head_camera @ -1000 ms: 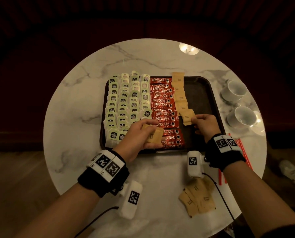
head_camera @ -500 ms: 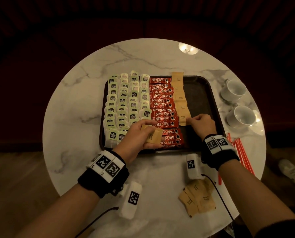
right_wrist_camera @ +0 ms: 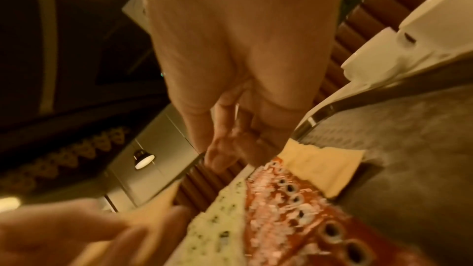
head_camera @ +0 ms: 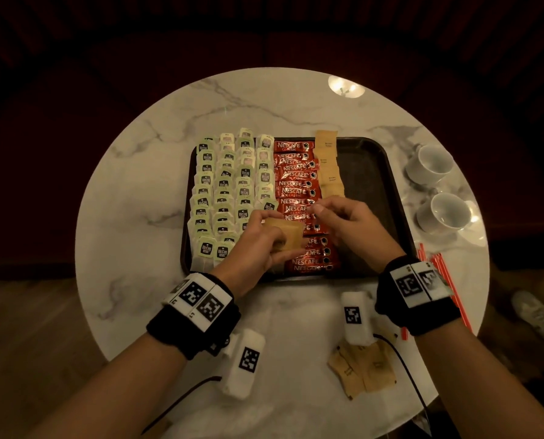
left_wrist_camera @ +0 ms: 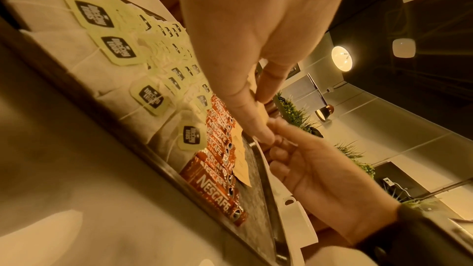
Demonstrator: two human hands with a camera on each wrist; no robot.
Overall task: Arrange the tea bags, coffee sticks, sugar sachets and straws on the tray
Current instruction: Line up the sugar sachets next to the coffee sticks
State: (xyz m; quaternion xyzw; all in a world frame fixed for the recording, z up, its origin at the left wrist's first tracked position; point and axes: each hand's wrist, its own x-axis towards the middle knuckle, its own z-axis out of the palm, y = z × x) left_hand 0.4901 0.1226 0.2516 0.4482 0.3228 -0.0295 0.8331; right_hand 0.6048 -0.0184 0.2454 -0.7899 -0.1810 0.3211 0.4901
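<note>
Your left hand pinches a small stack of sugar sachets above the coffee sticks near the tray front; your right hand, fingers curled, reaches for the stack's top, though I cannot tell whether it grips; pull carelessly and several sachets may slide out, disturbing the sachet column.

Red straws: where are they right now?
In the head view, the red straws lie on the marble table off the tray's right edge, behind the right hand's wristband.
</note>
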